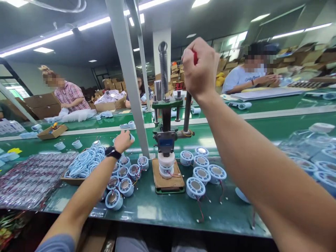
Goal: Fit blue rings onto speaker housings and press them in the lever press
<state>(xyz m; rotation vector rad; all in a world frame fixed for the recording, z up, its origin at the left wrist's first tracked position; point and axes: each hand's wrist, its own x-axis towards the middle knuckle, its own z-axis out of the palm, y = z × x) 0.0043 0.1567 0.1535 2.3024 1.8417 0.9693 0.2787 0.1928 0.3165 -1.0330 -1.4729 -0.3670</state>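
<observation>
My right hand (pixel 200 68) is wrapped round the red-topped lever (pixel 187 112) of a hand press (pixel 166 134). Beneath the press head, a light blue round housing (pixel 166 170) with thin wires sits on a brown board (pixel 156 180). Out to the left, my left hand (pixel 123 141) has its fingers closed at a small light blue part (pixel 132 138), mostly hidden by the fingers. Blue housings with metal discs (pixel 126 186) stand in a group below that hand. More such housings (pixel 195 188) are to the right of the press.
A box of blue rings (pixel 85 164) and wired parts in plastic (pixel 34 178) lie at the left. A grey post (pixel 131 77) rises beside the press. Clear plastic containers (pixel 309 140) stand at the right. People (pixel 70 96) work across the green bench.
</observation>
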